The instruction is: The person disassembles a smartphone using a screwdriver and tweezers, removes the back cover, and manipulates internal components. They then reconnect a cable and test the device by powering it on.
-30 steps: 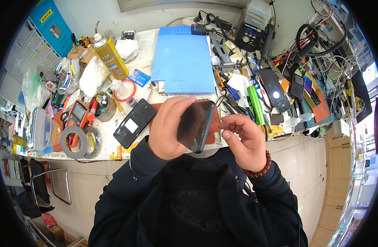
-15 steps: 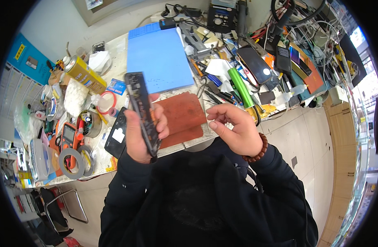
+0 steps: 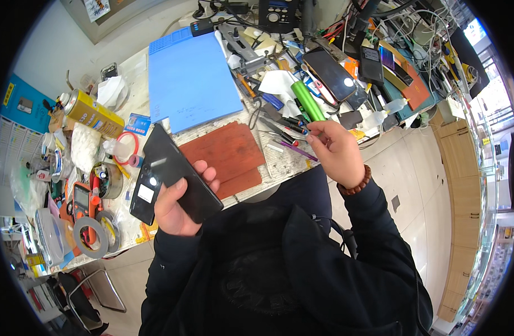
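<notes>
My left hand (image 3: 175, 208) is closed round a smartphone (image 3: 181, 173), its smooth dark face turned up and tilted. The thumb lies across that face and the fingertips curl over the far edge. Over the tool pile at the right, my right hand (image 3: 341, 150) has thumb and forefinger brought together at the end of a thin dark tool; what is pinched there is too small to make out. A purple stick (image 3: 299, 151) lies just below those fingers. Beneath the phone rests a reddish-brown pad (image 3: 226, 154), and a second dark phone part (image 3: 142, 204) lies left of it.
A blue mat (image 3: 192, 78) covers the back middle. To the right are a green cylinder (image 3: 307, 101), a large dark phone (image 3: 329, 73) and many loose tools. At the left stand a yellow can (image 3: 94, 113), a tin (image 3: 108, 182), an orange meter (image 3: 84, 201) and tape rolls (image 3: 90, 238).
The phone in my left hand has turned from its edge and exposed inside to its smooth dark face. My right hand has moved right and away from me, onto the tools. The view has shifted.
</notes>
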{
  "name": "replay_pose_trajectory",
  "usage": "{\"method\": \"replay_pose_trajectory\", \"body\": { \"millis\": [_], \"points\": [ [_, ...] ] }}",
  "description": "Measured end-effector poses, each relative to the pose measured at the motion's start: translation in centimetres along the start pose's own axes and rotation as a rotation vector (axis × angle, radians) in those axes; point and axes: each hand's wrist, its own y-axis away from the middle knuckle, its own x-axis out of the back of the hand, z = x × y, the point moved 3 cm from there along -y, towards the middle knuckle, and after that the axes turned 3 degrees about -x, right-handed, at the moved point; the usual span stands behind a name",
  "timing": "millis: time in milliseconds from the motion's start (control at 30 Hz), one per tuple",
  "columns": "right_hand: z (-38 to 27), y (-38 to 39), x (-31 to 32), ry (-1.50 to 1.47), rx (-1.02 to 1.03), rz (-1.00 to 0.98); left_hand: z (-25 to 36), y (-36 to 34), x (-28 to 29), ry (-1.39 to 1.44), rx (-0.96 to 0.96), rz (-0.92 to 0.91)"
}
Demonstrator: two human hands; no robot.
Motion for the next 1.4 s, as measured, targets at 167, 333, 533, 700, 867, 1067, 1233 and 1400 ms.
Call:
{"method": "replay_pose_trajectory", "body": {
  "millis": [167,333,533,700,867,1067,1233,1400],
  "points": [
    [0.0,0.9,0.3,-0.011,-0.044,0.047,-0.4,1.1,-0.5,0.105,0.044,-0.116],
    [4.2,1.5,6.2,0.151,-0.012,0.643,-1.4,0.9,-0.7,0.033,0.102,-0.071],
    [13.2,-0.2,11.7,0.382,-0.026,0.729,-3.4,0.1,-2.8,0.04,0.181,-0.224],
    [13.7,-1.3,10.5,0.11,-0.114,0.547,-3.6,0.3,-3.8,0.069,0.242,-0.283],
    [7.0,-0.6,8.9,-0.043,0.011,0.533,-2.4,0.5,-4.1,-0.019,0.179,-0.452],
    [-2.2,0.9,4.8,-0.387,0.177,0.278,-3.0,0.8,-4.1,0.149,0.11,-0.439],
    [-8.1,2.3,1.7,-0.516,0.22,-0.084,-2.8,0.7,-3.9,0.143,0.081,-0.353],
    [-12.8,2.9,-1.6,-0.307,0.582,-0.539,-2.4,-0.1,-3.5,0.073,0.126,-0.194]
  ]
}}
